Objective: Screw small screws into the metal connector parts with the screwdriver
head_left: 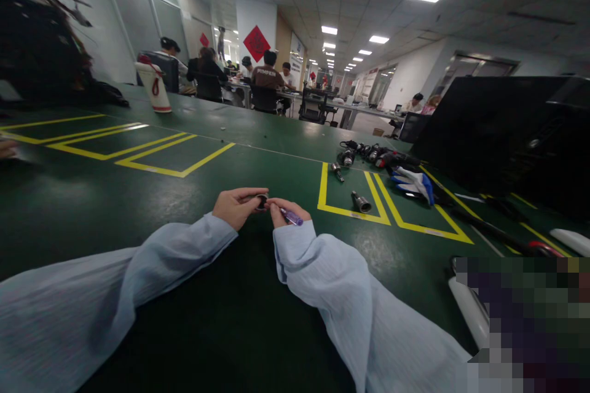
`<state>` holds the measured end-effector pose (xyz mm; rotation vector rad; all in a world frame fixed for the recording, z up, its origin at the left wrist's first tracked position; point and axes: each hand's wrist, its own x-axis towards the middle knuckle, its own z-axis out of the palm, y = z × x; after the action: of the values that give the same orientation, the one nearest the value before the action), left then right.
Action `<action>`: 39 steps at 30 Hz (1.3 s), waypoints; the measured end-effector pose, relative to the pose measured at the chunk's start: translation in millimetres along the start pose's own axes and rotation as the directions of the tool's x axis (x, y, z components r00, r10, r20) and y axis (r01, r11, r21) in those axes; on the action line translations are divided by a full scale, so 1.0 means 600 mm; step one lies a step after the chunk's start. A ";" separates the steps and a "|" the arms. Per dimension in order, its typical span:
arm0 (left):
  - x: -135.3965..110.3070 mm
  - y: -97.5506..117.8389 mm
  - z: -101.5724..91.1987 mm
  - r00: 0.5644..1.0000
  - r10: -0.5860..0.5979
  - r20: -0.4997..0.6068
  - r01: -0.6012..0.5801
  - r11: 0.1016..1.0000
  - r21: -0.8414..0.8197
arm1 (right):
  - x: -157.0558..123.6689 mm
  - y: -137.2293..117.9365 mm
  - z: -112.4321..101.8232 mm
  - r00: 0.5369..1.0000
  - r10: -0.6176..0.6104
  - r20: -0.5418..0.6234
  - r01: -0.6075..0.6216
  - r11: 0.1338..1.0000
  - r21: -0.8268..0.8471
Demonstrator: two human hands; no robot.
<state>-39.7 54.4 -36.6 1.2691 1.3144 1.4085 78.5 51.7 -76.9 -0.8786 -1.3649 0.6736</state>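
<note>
My left hand (237, 207) is closed, with thumb and fingers pinching a small round metal piece (262, 201) that has a dark opening. Close beside it, my right hand (284, 214) grips a small screwdriver (293, 217) by its see-through purple handle. Fingers hide the screwdriver's tip, so I cannot tell whether it touches the round piece. Both hands are just above the green table (203, 196). To their right, a metal socket-like part (361, 201) lies inside a yellow taped box, and a smaller metal part (338, 172) lies at that box's far edge.
Several dark tools and metal parts (348, 156) are piled at the right, near a blue and white glove (415, 185). A large black case (502, 141) stands beyond. A white cup (154, 86) is at the far left. People sit at desks in the background.
</note>
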 end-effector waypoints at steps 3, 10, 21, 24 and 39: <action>0.002 -0.006 -0.001 0.999 0.027 0.022 -0.026 0.999 -0.028 | 0.001 0.002 0.001 1.000 0.003 0.004 -0.003 1.000 -0.008; -0.004 0.002 0.000 0.999 0.031 0.026 -0.031 1.000 0.000 | 0.001 -0.004 0.000 0.999 0.039 0.007 -0.040 0.998 0.057; -0.008 0.014 0.003 1.000 0.022 0.003 -0.022 0.996 0.081 | -0.003 -0.015 -0.003 0.996 0.085 0.008 -0.085 0.983 0.160; -0.007 0.011 0.002 1.000 0.022 0.013 -0.023 0.997 0.077 | -0.003 -0.015 -0.003 0.996 0.081 0.023 -0.084 0.985 0.148; -0.008 0.012 0.001 0.999 0.023 0.022 -0.025 0.993 0.115 | 0.000 -0.039 -0.014 0.983 0.181 0.024 -0.179 0.925 0.335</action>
<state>-38.1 49.0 -29.8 1.3765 1.3879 1.3489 84.7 38.5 -57.1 -0.7334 -1.1259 1.0125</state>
